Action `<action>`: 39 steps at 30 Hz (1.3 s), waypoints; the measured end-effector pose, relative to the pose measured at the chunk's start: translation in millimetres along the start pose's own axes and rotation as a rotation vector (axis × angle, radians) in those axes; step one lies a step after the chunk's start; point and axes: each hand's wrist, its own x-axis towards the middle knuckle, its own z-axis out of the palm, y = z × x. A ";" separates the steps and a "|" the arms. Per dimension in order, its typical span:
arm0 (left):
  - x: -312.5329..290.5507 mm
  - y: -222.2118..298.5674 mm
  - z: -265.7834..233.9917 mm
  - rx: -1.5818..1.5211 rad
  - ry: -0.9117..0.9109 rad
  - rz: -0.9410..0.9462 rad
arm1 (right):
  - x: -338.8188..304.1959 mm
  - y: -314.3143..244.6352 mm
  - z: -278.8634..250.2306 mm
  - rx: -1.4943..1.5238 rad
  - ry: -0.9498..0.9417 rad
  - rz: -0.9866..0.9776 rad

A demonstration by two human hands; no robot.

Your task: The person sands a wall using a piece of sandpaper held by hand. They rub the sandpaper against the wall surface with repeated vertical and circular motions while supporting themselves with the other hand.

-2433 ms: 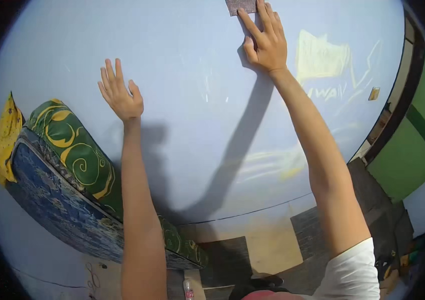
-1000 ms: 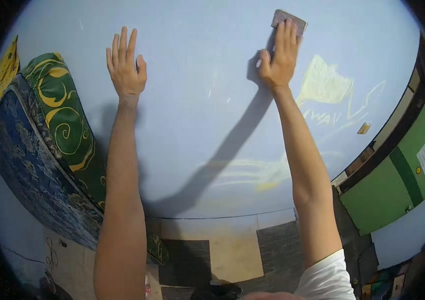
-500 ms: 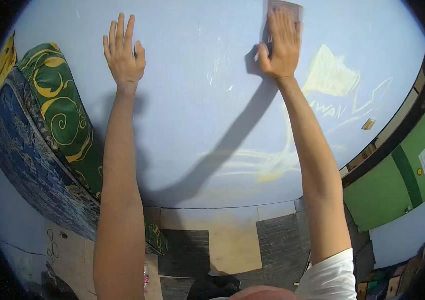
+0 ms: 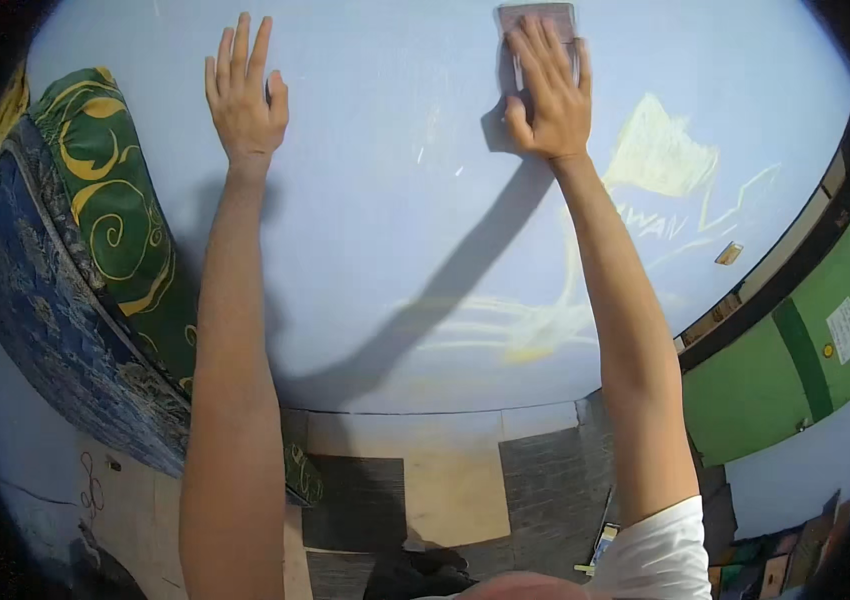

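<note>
A grey sanding block (image 4: 537, 22) is pressed flat under the right hand (image 4: 545, 95) near the wall's (image 4: 395, 230) top edge; the left hand (image 4: 245, 95) is laid open, fingers spread, on the wall.

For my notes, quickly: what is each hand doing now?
Left hand: open, flat on the blue wall, holding nothing.
Right hand: pressing a sanding block against the wall.
</note>
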 end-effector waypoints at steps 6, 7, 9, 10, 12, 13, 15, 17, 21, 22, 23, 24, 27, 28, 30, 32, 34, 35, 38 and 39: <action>1.1 5.2 5.6 -0.021 -0.010 -0.025 | -3.4 8.2 -1.0 -0.071 0.123 0.093; 1.4 7.3 4.5 -0.015 -0.012 -0.029 | -4.4 7.4 -3.6 -0.080 0.070 0.067; 2.6 10.5 2.0 -0.038 -0.027 -0.045 | -7.8 14.7 -3.8 -0.138 0.030 0.069; 1.6 8.8 1.5 -0.034 -0.031 -0.042 | -7.2 13.2 -2.5 -0.141 0.067 0.101; 0.5 5.3 0.5 -0.024 -0.037 -0.035 | -6.0 9.7 0.9 -0.147 0.143 0.165; 1.6 3.7 2.3 -0.021 -0.021 -0.023 | -3.0 5.7 -1.4 -0.104 0.137 0.142; 1.6 1.2 3.9 -0.013 -0.017 -0.018 | -2.7 9.4 -1.2 -0.115 0.112 0.123; -0.8 2.5 6.5 -0.031 -0.014 -0.011 | -6.3 12.7 -1.2 -0.120 0.113 0.141; -0.2 0.3 1.0 -0.018 -0.023 -0.022 | -5.0 8.5 3.1 -0.071 0.076 0.060; -1.4 2.8 1.8 -0.030 -0.020 -0.027 | -5.3 7.4 0.6 -0.048 0.038 0.012; -1.5 4.7 3.9 -0.042 -0.018 -0.032 | -3.9 7.1 -3.5 -0.049 0.032 0.040; -1.1 6.4 6.2 -0.055 -0.015 -0.037 | -3.1 11.1 -3.5 -0.064 0.061 0.054; -1.1 1.8 7.5 -0.067 0.019 -0.010 | -3.6 13.2 -0.6 -0.099 0.129 0.089; -0.5 1.9 7.1 -0.072 0.023 0.004 | -3.6 11.5 0.4 -0.109 0.126 0.089; -0.8 0.9 3.7 -0.056 0.028 0.016 | -3.5 8.3 3.7 -0.131 0.119 0.087; 2.5 3.9 2.5 -0.063 0.035 0.015 | -3.9 11.6 4.4 -0.158 0.111 0.075; 1.1 6.6 3.0 -0.063 0.020 0.008 | -4.1 10.9 2.1 -0.118 0.114 0.091; 1.3 4.9 4.6 -0.059 0.030 0.023 | -3.1 9.3 0.4 -0.096 0.072 0.047; 2.7 3.4 3.3 -0.060 0.029 0.025 | -4.8 2.3 -1.8 -0.086 -0.070 -0.060; 2.2 3.7 0.9 -0.049 0.022 0.022 | -5.8 2.5 -0.6 -0.101 -0.039 -0.027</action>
